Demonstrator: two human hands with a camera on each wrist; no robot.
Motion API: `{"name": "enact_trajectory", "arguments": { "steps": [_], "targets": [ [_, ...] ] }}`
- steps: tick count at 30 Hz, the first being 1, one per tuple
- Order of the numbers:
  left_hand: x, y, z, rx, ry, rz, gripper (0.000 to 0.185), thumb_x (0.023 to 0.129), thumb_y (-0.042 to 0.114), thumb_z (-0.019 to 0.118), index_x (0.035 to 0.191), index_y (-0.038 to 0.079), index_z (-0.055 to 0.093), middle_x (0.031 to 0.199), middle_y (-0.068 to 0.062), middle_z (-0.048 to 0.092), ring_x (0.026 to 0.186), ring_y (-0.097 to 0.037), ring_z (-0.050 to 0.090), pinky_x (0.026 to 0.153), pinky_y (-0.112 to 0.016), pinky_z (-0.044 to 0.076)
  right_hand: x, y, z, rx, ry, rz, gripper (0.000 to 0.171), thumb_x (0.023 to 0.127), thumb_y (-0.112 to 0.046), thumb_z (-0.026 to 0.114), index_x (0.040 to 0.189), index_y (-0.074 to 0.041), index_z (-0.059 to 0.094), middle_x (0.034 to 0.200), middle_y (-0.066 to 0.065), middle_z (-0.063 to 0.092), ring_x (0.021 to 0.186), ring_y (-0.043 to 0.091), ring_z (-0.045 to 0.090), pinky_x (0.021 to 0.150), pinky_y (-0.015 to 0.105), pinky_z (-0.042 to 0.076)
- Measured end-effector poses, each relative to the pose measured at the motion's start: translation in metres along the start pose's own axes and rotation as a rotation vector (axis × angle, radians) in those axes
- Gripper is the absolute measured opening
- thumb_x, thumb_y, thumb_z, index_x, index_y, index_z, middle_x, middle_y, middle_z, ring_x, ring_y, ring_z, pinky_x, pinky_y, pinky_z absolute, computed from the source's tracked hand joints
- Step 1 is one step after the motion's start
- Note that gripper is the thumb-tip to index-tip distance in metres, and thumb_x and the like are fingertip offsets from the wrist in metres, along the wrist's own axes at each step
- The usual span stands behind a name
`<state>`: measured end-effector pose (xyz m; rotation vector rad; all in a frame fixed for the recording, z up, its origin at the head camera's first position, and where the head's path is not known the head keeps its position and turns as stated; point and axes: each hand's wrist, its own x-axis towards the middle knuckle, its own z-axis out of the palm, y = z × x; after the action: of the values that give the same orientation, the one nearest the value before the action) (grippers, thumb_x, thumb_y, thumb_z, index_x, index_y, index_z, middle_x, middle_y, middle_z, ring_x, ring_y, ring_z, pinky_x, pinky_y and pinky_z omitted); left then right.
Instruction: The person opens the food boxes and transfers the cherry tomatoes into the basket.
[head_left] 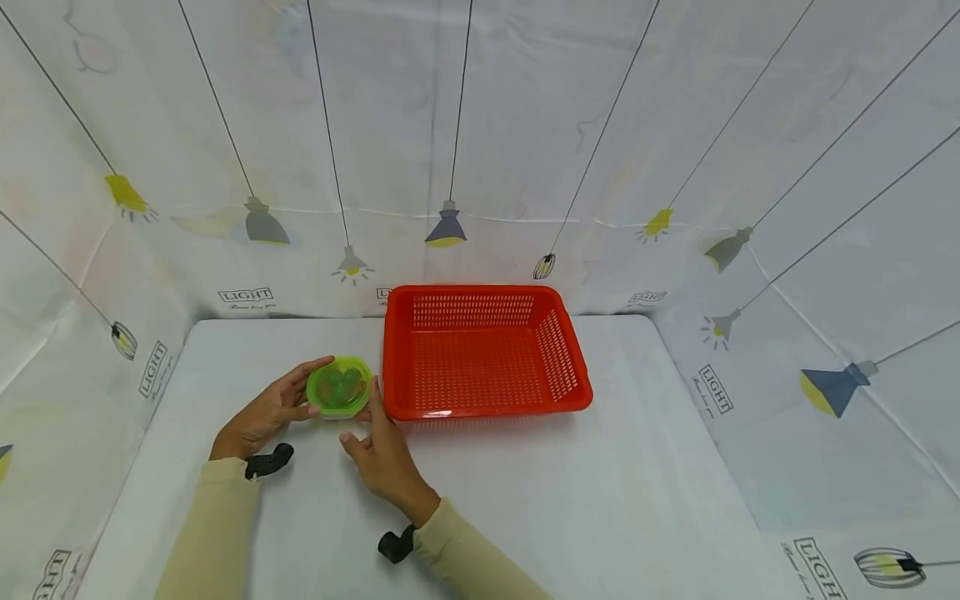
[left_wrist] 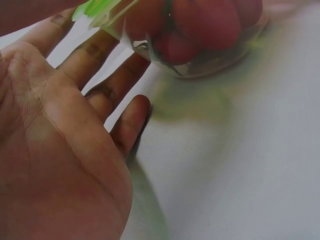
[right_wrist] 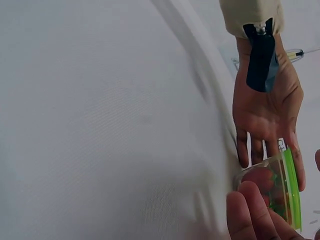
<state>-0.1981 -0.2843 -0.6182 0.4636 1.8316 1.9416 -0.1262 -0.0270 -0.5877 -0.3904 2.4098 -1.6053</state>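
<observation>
A small clear plastic container (head_left: pixel 339 410) with a bright green lid (head_left: pixel 342 387) sits between both hands, left of the red basket (head_left: pixel 480 415). Red fruits (left_wrist: pixel 210 25) with bits of green show through its wall. My left hand (head_left: pixel 266 417) grips it from the left, thumb at the near side and index finger at the far rim. Its lower fingers reach along the side in the left wrist view. The fingers of my right hand (head_left: pixel 392 471) touch the container's right side, while the thumb stands apart from it. In the right wrist view these fingertips (right_wrist: pixel 250 200) overlap the clear wall.
The red perforated basket stands at the back middle of the white table (head_left: pixel 600 500), its left wall close to the right fingertips. A white sheet (head_left: pixel 495 125) printed with lamps hangs behind and at both sides. Both wrists wear black camera straps.
</observation>
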Motion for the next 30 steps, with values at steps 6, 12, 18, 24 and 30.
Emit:
{"name": "enact_trajectory", "arguments": {
  "steps": [6,12,18,24,30],
  "targets": [
    [-0.002,0.003,0.002,0.025,-0.015,0.001,0.086,0.100,-0.008,0.063,0.171,0.012,0.020,0.176,-0.017,0.021,0.144,-0.011,0.049,0.109,-0.018,0.051,0.009,0.006,0.002,0.057,-0.009,0.053,0.097,0.107,-0.033,0.064,0.171,-0.031,-0.010,0.131,0.008,0.064,0.083,0.013,0.070,0.072,0.019,0.058],
    [-0.006,0.003,0.005,0.035,-0.004,-0.017,0.088,0.098,-0.007,0.067,0.170,0.012,0.022,0.176,-0.017,0.021,0.142,-0.012,0.048,0.108,-0.017,0.050,0.012,0.012,0.003,0.182,-0.008,0.123,0.088,0.109,-0.031,0.061,0.171,-0.036,0.000,0.111,0.005,0.063,0.084,0.027,0.075,0.068,0.023,0.062],
    [-0.013,0.002,0.010,0.041,-0.017,-0.011,0.088,0.099,-0.006,0.067,0.171,0.012,0.020,0.177,-0.017,0.017,0.147,-0.009,0.044,0.110,-0.016,0.048,0.012,0.015,0.002,0.233,-0.002,0.125,0.078,0.110,-0.023,0.059,0.170,-0.040,0.012,0.105,0.005,0.061,0.079,0.023,0.075,0.070,0.024,0.063],
    [-0.018,0.002,0.014,0.029,-0.013,-0.022,0.087,0.099,-0.007,0.066,0.171,0.014,0.021,0.178,-0.015,0.018,0.147,-0.007,0.045,0.112,-0.016,0.047,0.009,0.015,0.001,0.274,0.002,0.119,0.075,0.109,-0.016,0.059,0.169,-0.039,0.020,0.103,0.006,0.061,0.076,0.019,0.073,0.072,0.025,0.064],
    [-0.025,0.000,0.018,0.045,0.010,-0.029,0.088,0.099,-0.004,0.068,0.171,0.014,0.020,0.178,-0.017,0.018,0.145,-0.005,0.047,0.109,-0.015,0.049,0.005,0.013,0.001,0.313,0.014,0.129,0.077,0.107,-0.010,0.060,0.168,-0.039,0.023,0.098,0.004,0.060,0.074,0.015,0.073,0.073,0.028,0.066]
  ]
}}
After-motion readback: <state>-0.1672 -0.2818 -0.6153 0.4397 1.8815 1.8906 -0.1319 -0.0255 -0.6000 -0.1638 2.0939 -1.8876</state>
